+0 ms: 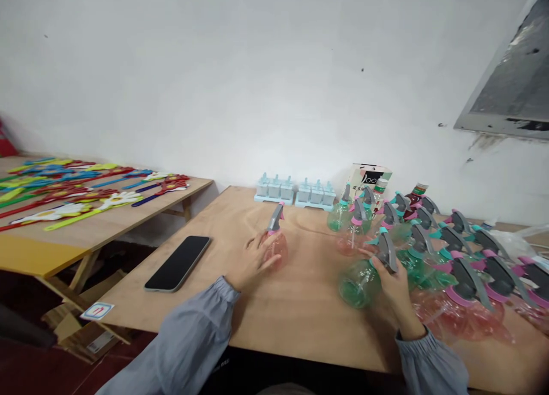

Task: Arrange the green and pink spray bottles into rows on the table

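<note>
Far left of the phone [178,263], on a separate side table [26,252], lie rows of coloured hand-shaped clappers [86,195]. The phone itself lies flat, its dark screen up, near the left edge of the main table [300,315]. Just right of the phone, the left hand [253,260] cups a pink bottle [277,246], fingers curled against its round body. The bottle stands upright and has a grey trigger head. Right of the phone and further back, against the wall, sit two pale blue trays [295,192], with a box [369,180] further right again. Well right of the phone, the right hand [397,289] is closed round the neck of a green bottle [360,280], which tilts on its side with its base toward the phone. Farthest right from the phone stands a crowd [454,258] of pink and green bottles, packed close and touching one another.
</note>
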### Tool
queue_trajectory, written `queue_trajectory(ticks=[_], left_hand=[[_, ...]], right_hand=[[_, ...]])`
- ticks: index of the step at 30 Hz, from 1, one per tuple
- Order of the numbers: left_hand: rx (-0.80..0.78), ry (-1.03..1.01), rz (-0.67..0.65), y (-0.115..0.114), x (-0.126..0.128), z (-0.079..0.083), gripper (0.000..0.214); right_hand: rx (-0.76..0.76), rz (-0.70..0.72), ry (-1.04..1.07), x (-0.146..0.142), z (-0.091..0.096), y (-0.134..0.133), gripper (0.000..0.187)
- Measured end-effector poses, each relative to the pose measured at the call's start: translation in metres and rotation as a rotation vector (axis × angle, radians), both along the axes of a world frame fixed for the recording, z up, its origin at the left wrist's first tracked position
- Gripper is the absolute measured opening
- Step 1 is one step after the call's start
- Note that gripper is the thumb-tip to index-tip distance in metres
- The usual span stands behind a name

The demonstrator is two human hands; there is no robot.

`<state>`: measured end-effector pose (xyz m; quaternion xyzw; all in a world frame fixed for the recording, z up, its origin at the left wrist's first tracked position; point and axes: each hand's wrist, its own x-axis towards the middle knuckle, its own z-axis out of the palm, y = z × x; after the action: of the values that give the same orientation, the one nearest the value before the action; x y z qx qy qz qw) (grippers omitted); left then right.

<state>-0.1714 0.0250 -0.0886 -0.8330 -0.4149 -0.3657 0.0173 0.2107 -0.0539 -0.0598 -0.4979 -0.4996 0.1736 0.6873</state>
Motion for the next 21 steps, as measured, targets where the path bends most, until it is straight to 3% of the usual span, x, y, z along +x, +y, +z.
queue_trajectory(ticks=[5, 8, 10, 15, 17, 21], left_hand=[[0.096, -0.226, -0.036, -0.004, -0.007, -0.011, 0.077], [0.079, -0.394, -0.027, -0.002, -0.006, 0.001, 0.086], [-0.065, -0.434, -0.068, 0.005, -0.001, 0.023, 0.086], [-0.464, -0.485, -0.313, 0.03, 0.021, 0.076, 0.083], [-0.581, -0.591, -0.399, 0.035, 0.029, 0.082, 0.08], [-0.864, -0.877, -0.616, 0.033, 0.039, 0.076, 0.061]], right_hand=[[-0.046, -0.069, -0.063, 0.006, -0.001, -0.001, 0.049], [-0.043, -0.081, -0.107, 0.001, -0.003, -0.001, 0.048], [-0.014, -0.094, -0.119, -0.001, -0.007, -0.002, 0.054], [0.029, -0.108, -0.162, -0.003, -0.018, -0.004, 0.068], [0.013, -0.111, -0.193, -0.002, -0.023, -0.005, 0.064], [0.007, -0.123, -0.245, -0.001, -0.03, -0.01, 0.059]])
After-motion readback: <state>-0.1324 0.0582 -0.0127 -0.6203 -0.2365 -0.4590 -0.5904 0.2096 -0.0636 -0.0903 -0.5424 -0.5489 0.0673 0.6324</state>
